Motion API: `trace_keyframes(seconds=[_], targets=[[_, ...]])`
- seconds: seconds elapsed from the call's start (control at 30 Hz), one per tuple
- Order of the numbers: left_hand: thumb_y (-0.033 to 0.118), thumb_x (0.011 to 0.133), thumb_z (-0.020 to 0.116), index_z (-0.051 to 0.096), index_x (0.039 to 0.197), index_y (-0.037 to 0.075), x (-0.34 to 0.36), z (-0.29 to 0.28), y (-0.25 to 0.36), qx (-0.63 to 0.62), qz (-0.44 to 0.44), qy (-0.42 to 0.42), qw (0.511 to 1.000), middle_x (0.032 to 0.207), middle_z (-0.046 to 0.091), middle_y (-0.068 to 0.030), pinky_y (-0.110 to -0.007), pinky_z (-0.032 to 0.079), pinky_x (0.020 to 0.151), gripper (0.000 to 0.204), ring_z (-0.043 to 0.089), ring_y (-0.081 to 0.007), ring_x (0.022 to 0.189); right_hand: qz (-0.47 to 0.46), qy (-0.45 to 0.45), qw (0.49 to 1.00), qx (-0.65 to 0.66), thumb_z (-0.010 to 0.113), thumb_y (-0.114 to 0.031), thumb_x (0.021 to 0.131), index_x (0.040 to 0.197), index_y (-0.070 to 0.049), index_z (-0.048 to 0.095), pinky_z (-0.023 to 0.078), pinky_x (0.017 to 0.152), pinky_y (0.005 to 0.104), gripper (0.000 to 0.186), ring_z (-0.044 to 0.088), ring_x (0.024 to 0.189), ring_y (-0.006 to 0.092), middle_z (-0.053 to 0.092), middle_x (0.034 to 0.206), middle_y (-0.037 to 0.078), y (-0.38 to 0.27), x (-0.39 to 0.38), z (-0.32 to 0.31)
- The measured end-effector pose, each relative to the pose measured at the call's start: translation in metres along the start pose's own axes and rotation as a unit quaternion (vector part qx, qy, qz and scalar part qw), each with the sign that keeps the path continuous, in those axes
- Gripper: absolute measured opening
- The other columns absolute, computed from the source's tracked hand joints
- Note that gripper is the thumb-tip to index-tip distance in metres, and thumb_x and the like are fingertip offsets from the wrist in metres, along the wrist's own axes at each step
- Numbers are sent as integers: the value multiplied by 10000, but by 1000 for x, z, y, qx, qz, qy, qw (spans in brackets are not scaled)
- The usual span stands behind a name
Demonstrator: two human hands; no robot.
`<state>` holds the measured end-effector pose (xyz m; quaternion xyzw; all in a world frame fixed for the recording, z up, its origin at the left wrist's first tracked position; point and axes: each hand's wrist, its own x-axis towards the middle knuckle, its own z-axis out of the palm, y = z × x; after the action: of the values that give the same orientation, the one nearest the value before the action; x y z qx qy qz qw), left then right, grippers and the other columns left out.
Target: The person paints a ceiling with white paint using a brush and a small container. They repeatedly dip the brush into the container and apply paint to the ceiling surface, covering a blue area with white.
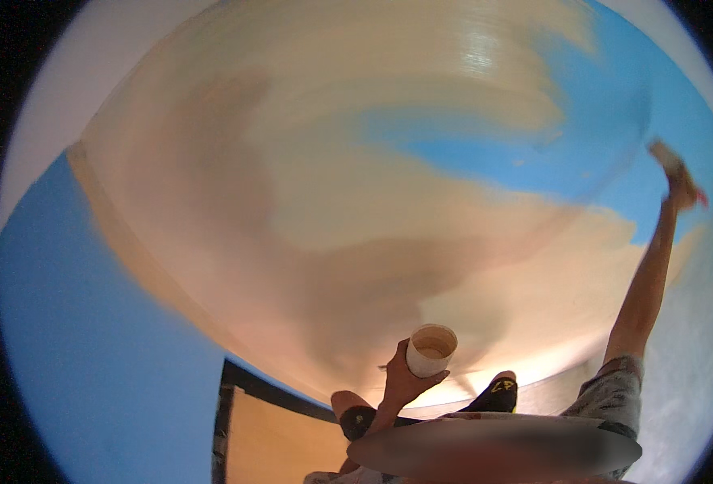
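My left hand (405, 377) holds a white cup (426, 362) with beige liquid, like paint, inside, low in front of me. My right arm is stretched up to the right, and my right hand (682, 190) grips a paintbrush (665, 159), blurred, against a blue patch of the wall (332, 194). Much of that wall is coated in streaky beige, with blue showing in the upper right and a shadow across the beige.
A blue side wall (98, 339) meets the beige one at the left. At lower left is a dark-framed opening (223, 411) with a tan panel (272, 444). A pale grey surface (703, 347) runs along the right. My legs show at the bottom.
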<state>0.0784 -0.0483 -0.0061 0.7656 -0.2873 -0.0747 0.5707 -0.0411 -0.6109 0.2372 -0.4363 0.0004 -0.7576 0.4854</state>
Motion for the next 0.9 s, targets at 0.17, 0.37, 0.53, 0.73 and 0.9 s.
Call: trace_keyframes(seconds=[0.17,0.37,0.53,0.73,0.9], targets=[[373,594,903,447,1282,34,-6,1,0,19,-13,34,999,1161,628,-177,-416,523,905,892,636,-296,1063,238,92,957,138,464,-233,991,1411,91,290,313,1106,398,558,428,1279,297,376,1450,205,84,-142,-285],[383,577,909,440,1299,44,2,3,-3,-45,32,-7,998,1186,611,-166,-411,497,941,926,611,-290,1108,283,274,912,112,552,-291,956,1309,73,416,442,968,346,525,528,1132,239,512,1246,227,134,-472,-430],[385,544,916,442,1310,59,-8,-10,-7,26,-58,3,998,1208,605,-164,-422,493,949,959,601,-296,1125,281,-6,945,-166,478,-331,1000,1345,17,406,416,959,353,496,522,1102,240,520,1246,158,104,-462,-306],[393,511,923,470,1261,55,1,-17,0,103,-32,101,989,1134,642,-170,-428,528,886,939,643,-326,1041,397,-137,892,168,535,-308,971,1333,-30,446,360,1093,393,465,467,1259,241,504,1349,122,17,-334,-22],[377,554,912,477,1234,41,1,-36,63,49,66,106,991,1124,645,-159,-399,531,892,874,655,-282,1023,394,-276,838,258,742,-264,818,1191,-39,543,463,1012,437,479,578,1126,274,605,1172,117,-53,-325,84]])
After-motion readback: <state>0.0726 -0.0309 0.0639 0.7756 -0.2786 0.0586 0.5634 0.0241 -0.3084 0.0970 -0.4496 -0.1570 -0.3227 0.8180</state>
